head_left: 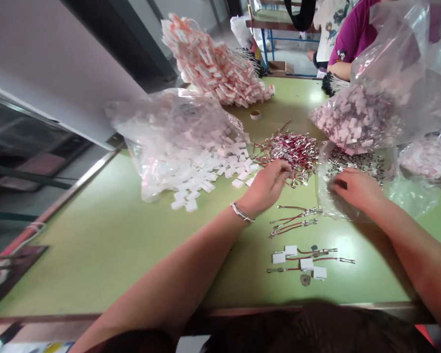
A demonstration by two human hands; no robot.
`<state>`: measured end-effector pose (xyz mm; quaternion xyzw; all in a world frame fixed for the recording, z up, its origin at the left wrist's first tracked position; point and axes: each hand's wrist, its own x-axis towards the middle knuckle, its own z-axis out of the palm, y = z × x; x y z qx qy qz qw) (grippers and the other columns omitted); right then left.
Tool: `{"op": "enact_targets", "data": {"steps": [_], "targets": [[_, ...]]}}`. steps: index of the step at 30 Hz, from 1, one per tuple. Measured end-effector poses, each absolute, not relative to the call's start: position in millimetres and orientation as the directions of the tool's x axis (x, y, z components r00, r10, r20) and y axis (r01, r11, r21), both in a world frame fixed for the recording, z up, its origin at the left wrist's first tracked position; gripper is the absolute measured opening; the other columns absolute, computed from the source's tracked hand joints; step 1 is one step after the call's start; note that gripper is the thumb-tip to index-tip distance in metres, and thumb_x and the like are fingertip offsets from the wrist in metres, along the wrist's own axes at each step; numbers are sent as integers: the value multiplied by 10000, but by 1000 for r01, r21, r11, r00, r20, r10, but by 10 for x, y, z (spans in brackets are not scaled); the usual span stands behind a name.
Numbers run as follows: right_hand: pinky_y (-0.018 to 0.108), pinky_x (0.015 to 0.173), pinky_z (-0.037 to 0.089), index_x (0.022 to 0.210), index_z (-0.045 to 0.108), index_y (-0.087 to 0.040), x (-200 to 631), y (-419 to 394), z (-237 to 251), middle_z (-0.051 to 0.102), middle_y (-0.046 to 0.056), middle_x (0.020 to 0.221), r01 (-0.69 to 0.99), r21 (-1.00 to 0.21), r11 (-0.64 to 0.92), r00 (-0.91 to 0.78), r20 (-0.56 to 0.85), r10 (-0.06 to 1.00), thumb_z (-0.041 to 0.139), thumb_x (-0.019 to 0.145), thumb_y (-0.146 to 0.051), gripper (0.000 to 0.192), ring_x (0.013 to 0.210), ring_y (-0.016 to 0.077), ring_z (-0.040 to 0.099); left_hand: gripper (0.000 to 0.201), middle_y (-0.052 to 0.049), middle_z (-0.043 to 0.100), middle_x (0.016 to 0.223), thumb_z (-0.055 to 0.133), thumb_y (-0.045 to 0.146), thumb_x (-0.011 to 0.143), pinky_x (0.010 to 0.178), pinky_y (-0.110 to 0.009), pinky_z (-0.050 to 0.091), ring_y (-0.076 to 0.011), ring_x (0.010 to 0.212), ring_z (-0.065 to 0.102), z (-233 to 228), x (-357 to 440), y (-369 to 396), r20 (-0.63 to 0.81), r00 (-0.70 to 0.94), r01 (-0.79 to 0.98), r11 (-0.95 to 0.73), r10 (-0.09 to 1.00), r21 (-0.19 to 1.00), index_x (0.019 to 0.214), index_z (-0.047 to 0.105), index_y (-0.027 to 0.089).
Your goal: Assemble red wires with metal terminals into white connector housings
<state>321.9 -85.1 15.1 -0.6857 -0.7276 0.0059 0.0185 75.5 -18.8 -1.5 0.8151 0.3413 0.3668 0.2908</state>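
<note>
Red wires (290, 149) under left hand (266, 186), fingers curled

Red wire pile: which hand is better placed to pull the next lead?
Left. The left hand already has its fingertips at the red wire pile; the right hand rests on the clear bag of metal parts beside it.

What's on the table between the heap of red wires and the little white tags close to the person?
Head view: between the red wire heap and the white tags lie a few loose red wires with metal ends on the green table.
</note>
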Motion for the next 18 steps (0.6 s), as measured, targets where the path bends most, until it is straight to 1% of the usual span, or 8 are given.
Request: {"op": "enact_targets", "data": {"steps": [1, 3, 4, 6, 9, 12, 15, 18], "targets": [[282, 596, 359, 882, 686, -186, 3171, -859, 133, 658, 72, 926, 998, 23, 53, -53, 9, 999, 489, 894, -325, 241, 821, 200, 602, 67, -4, 570, 749, 447, 163, 898, 676, -283, 468, -125, 689, 532, 14, 767, -216, 396, 439, 280, -542, 806, 792, 895, 505, 194], [292, 563, 329, 886, 673, -171, 3106, -864, 112, 644, 89, 918, 993, 111, 42, -43, 8, 999, 438, 919, -308, 274, 820, 215, 599, 60, 20, 529, 679, 450, 172, 897, 612, -245, 454, -102, 620, 506, 75, 778, -241, 360, 343, 194, -440, 868, 877, 905, 502, 201], [296, 554, 319, 885, 669, -170, 3093, -860, 112, 640, 91, 914, 991, 128, 34, -37, 15, 999, 418, 926, -303, 286, 814, 218, 598, 61, 25, 512, 658, 452, 174, 896, 591, -234, 445, -97, 602, 494, 104, 775, -234, 333, 304, 177, -397, 892, 901, 905, 506, 201], [302, 551, 318, 902, 663, -179, 3094, -837, 127, 635, 90, 923, 992, 123, 11, -17, 48, 999, 412, 927, -323, 290, 803, 215, 594, 69, 26, 500, 641, 454, 184, 894, 563, -224, 429, -93, 581, 478, 154, 753, -195, 273, 248, 185, -322, 929, 928, 903, 521, 198], [307, 557, 335, 941, 661, -173, 3102, -784, 135, 630, 106, 959, 991, 132, -37, 25, 94, 995, 436, 914, -355, 291, 805, 215, 590, 118, 19, 507, 633, 462, 233, 893, 542, -219, 405, -95, 575, 463, 189, 708, -122, 204, 223, 273, -262, 953, 925, 826, 546, 187], [308, 556, 344, 912, 669, -139, 3081, -747, 80, 626, 138, 950, 982, 191, -13, 0, 70, 998, 414, 925, -323, 315, 832, 228, 590, 151, 24, 518, 626, 510, 258, 861, 557, -220, 393, -96, 583, 454, 179, 698, -100, 179, 238, 364, -259, 955, 895, 754, 574, 173], [305, 564, 346, 900, 676, -127, 3091, -743, 22, 628, 147, 926, 977, 214, 16, -30, 61, 998, 386, 931, -263, 322, 845, 231, 588, 147, 30, 537, 621, 540, 269, 840, 553, -222, 386, -90, 564, 445, 141, 730, -136, 175, 258, 376, -266, 950, 888, 763, 612, 167], [307, 589, 351, 926, 692, -153, 3131, -774, 38, 638, 125, 909, 986, 166, -20, 4, 97, 995, 380, 926, -239, 323, 809, 224, 585, 163, 28, 559, 623, 546, 289, 839, 525, -214, 377, -84, 547, 448, 81, 786, -219, 145, 324, 358, -263, 935, 896, 780, 638, 167]]}}
